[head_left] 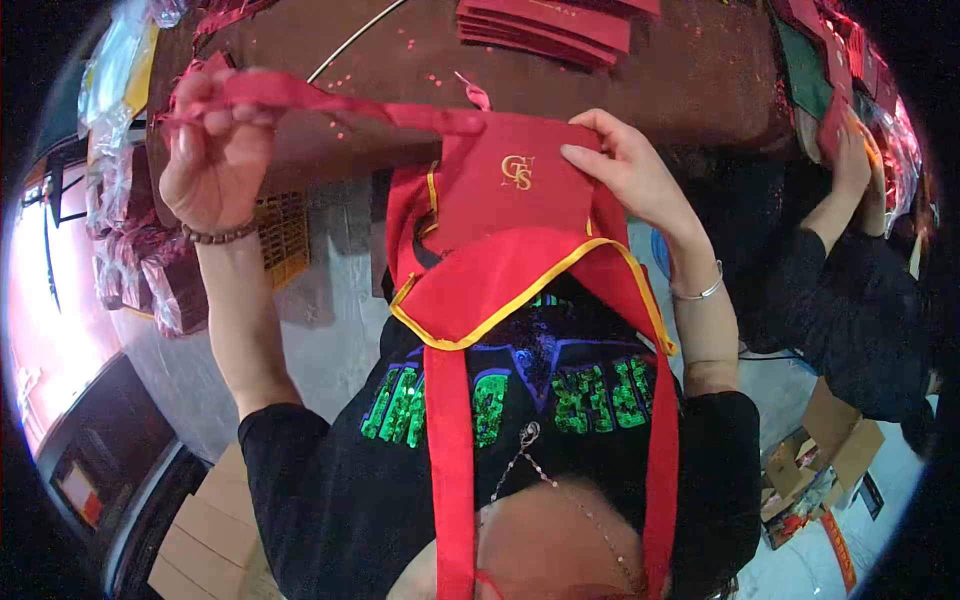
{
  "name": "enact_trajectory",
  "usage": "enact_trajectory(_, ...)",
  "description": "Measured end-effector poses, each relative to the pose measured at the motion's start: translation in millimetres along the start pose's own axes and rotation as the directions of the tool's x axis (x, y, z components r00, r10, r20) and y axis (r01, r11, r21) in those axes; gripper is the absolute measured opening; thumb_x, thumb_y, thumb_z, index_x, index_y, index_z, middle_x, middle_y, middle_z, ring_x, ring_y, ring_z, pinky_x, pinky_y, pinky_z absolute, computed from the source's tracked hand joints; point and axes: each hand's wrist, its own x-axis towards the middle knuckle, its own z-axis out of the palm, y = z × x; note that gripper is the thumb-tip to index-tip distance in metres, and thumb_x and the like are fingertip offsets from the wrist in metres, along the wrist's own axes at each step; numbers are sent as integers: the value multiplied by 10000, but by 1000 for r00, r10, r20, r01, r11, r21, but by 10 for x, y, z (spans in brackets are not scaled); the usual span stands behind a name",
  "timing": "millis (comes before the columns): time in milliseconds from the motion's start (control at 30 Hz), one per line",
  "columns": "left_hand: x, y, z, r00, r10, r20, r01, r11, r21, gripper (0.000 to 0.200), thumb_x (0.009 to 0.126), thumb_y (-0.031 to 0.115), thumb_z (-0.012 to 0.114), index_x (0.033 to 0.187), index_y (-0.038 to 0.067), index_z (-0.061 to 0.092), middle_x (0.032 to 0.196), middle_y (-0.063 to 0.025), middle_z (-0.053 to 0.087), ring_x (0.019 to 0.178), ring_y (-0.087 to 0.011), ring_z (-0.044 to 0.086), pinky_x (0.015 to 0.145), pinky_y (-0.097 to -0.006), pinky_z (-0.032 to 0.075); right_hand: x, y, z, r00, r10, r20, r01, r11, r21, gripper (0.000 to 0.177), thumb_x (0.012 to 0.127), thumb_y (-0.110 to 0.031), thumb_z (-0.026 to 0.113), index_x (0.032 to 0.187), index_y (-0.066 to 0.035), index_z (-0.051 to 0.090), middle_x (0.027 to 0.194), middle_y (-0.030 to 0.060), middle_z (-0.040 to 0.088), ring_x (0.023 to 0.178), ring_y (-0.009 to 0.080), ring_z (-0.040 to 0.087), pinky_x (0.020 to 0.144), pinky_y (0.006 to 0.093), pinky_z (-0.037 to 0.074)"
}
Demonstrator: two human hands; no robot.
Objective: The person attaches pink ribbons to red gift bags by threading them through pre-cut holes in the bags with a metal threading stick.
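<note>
A flat dark-red piece with a gold monogram point(517, 172) stands in front of my chest, tilted toward me at the table's near edge. My right hand point(637, 170) grips its upper right corner, thumb on the front face and fingers behind. A red ribbon point(350, 105) runs from its upper left corner out to the left. At the ribbon's far end, my raised left hand point(222, 150) pinches it, slightly blurred. Below the piece hangs my red apron point(520, 285) with yellow trim.
A brown table point(370, 60) with scattered red bits lies ahead. On it rests a stack of dark-red pieces point(545, 28). At the right, a co-worker's hand point(850, 160) touches red items. Plastic-wrapped red bundles point(165, 275) sit left; an open cardboard box point(830, 440) is lower right.
</note>
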Motion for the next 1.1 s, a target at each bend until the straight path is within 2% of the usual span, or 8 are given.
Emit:
enact_trajectory(100,316,-359,451,987,147,-71,-129,970,207,275,875,197,559,1094,32,536,988,-73,619,922,-203,545,880,-388,394,37,36,29,999,-45,13,45,998,34,212,858,-155,588,1007,-14,536,861,0,578,752,40,526,666,195,436)
enact_trajectory(233,569,-623,736,999,12,-40,13,813,582,210,877,216,552,947,17,552,945,-81,544,943,-214,530,858,-305,419,49,-7,77,999,-2,44,0,999,48,225,855,-151,591,1029,-26,524,872,-8,571,758,36,514,674,194,429)
enact_trajectory(300,539,-746,667,840,-541,-47,501,738,452,218,894,231,533,960,28,580,837,-38,561,790,-147,550,714,-247,449,38,-23,106,998,29,52,-33,996,78,230,853,-148,592,1036,-28,520,873,-11,570,759,36,510,677,196,428)
enact_trajectory(367,450,-1089,653,817,-528,-233,544,571,615,202,888,187,547,999,22,583,743,-4,557,654,-87,522,589,-209,425,29,-37,106,999,7,54,-12,996,85,234,854,-148,590,1040,-25,519,875,-13,570,762,37,508,683,203,431)
enact_trajectory(433,300,-1437,391,937,-337,-97,215,334,918,242,873,194,542,1028,12,569,728,-98,598,669,-156,592,609,-293,465,39,23,97,999,-6,54,2,998,69,233,856,-148,586,1041,-24,518,880,-12,571,768,38,509,687,204,431)
enact_trajectory(600,193,-1599,550,984,-169,-57,17,-225,974,156,848,189,552,840,34,568,690,-152,587,635,-332,586,559,-396,461,38,59,89,996,15,89,-21,998,57,234,877,-143,555,1069,-15,519,911,2,579,807,49,521,721,207,436)
enact_trajectory(867,222,-1601,592,989,-134,58,-97,-305,947,125,822,159,559,773,45,541,687,-127,572,647,-308,584,552,-397,461,3,88,74,992,-84,98,50,949,312,269,915,-156,496,1131,3,521,940,4,589,838,51,525,739,205,442)
enact_trajectory(1100,168,-1654,645,983,-182,-41,-25,-346,938,139,814,163,560,761,37,537,687,-141,568,646,-323,577,559,-411,460,-42,61,42,992,-94,83,76,978,193,262,912,-155,503,1127,-9,535,903,-17,593,780,21,513,654,186,432)
